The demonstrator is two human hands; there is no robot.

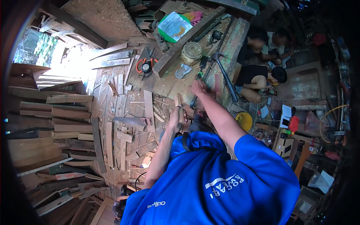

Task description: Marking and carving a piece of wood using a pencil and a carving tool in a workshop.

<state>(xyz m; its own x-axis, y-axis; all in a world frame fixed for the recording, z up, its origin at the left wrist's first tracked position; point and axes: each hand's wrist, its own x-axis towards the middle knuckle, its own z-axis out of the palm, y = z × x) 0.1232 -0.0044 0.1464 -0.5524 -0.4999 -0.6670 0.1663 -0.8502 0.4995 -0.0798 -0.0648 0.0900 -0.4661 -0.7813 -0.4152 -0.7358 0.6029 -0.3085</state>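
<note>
My left hand (175,117) is closed around a short piece of wood (177,100), low in front of my body. The piece points up toward the edge of the workbench (165,87). My right hand (198,87) is over the bench edge, its fingers curled at the green end of a slim green-and-black hand tool (203,64). That tool's kind is too small to make out. Just right of it lies a claw hammer (224,75) with a dark handle. A clear plastic bag (182,71) and a cloudy lidded jar (191,53) sit beyond my right hand.
A thick wooden beam (176,48) crosses the bench. An orange-and-black coiled item (146,66) lies left of it. Offcuts and a handsaw (131,120) litter the floor at left. A yellow bucket (243,120) stands at right, near several seated people (258,77).
</note>
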